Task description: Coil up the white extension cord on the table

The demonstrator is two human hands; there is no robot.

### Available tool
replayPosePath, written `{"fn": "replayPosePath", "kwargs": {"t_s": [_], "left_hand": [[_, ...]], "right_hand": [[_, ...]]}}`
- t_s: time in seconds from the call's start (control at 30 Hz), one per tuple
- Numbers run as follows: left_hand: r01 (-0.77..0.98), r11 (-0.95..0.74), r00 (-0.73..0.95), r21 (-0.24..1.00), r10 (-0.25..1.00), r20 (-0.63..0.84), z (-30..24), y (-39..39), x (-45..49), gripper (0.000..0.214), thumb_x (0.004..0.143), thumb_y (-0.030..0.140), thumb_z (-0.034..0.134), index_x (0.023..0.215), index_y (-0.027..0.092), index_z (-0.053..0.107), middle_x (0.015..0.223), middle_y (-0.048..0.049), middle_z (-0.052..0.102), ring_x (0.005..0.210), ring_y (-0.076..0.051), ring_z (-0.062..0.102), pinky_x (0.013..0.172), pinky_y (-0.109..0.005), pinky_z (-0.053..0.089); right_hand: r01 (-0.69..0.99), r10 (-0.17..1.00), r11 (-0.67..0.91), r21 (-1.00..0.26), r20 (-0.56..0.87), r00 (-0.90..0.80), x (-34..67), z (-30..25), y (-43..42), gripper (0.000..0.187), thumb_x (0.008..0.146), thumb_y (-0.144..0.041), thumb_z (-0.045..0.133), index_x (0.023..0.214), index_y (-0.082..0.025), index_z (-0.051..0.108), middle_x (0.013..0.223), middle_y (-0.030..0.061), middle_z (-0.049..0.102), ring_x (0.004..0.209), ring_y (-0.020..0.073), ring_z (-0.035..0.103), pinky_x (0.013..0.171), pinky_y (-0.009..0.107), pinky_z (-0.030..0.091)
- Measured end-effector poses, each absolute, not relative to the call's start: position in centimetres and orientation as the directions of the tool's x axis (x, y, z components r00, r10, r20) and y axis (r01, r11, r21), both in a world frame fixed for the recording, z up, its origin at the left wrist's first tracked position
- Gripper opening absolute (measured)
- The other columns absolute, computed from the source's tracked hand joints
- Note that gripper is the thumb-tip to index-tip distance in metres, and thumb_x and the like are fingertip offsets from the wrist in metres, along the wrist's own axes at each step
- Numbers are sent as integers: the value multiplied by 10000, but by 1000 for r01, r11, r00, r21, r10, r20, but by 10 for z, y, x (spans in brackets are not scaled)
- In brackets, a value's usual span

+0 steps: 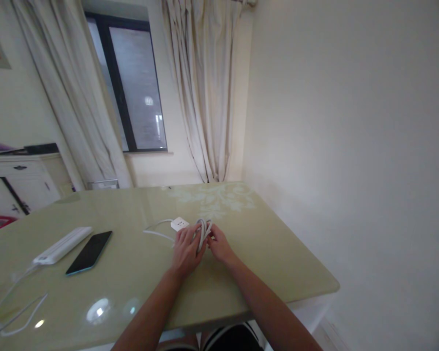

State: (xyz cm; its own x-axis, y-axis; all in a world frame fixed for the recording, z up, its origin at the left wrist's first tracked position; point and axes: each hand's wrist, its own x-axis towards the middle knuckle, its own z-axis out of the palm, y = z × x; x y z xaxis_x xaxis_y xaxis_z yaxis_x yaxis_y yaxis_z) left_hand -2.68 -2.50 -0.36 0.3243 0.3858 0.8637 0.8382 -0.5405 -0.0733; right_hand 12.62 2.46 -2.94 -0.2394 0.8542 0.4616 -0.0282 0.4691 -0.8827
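My left hand (186, 251) and my right hand (219, 246) meet near the middle of the green glass table (139, 273). Both are closed round a bundle of coiled white cable (202, 230) held between them. The cable runs left in a loose loop (157, 229) on the table. A small white socket block (179, 224) lies just beyond my left hand's fingers, on the same cable.
A dark phone (89, 252) lies flat to the left. Beside it sits a long white power strip (63, 244) with its cord (18, 312) trailing to the near left edge. A window with curtains (201, 87) is behind; a white wall (351, 146) flanks the table's right edge.
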Motion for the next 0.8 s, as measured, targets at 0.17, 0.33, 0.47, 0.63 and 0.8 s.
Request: {"fn": "replayPosePath", "kwargs": {"t_s": [0.17,0.33,0.47,0.63,0.8], "left_hand": [[803,-583,398,-121,373,838,-3,-26,-25,379,929,294,633,1297,207,657,1304,-147,669,1171,-291,612,1092,-485,414],[799,-597,397,-71,435,808,0,-27,-29,570,902,439,655,1415,202,575,1398,-170,598,1332,-341,520,1117,-513,411],[786,-619,401,-7,500,767,-1,-27,-31,647,900,508,654,1469,227,524,1465,-166,535,1373,-345,489,1088,-476,470],[811,-550,229,197,609,759,-11,-20,-24,464,929,445,654,1349,258,597,1404,-126,571,1273,-300,576,1021,-446,544],[772,-566,168,290,621,766,-19,-10,-21,268,980,278,578,1240,250,639,1312,-93,620,1220,-242,622,1025,-417,552]], "right_hand": [[-88,825,497,-863,502,-262,128,-31,28,318,788,-247,621,1088,-218,724,1073,56,718,987,233,627,991,414,493],[-135,835,436,-890,456,-309,131,-26,28,315,796,-326,682,1083,-207,734,1047,59,739,919,221,646,919,383,532],[-163,877,342,-926,376,-299,133,-19,26,327,746,-328,734,1045,-199,756,869,35,732,745,184,636,724,307,548],[-345,915,51,-937,182,-360,133,-10,23,453,817,-516,640,1119,-195,744,963,64,741,692,182,668,610,283,532],[-353,924,103,-930,221,-313,133,-8,22,567,756,-584,766,1157,-187,714,949,50,728,703,149,635,602,242,504]]}}
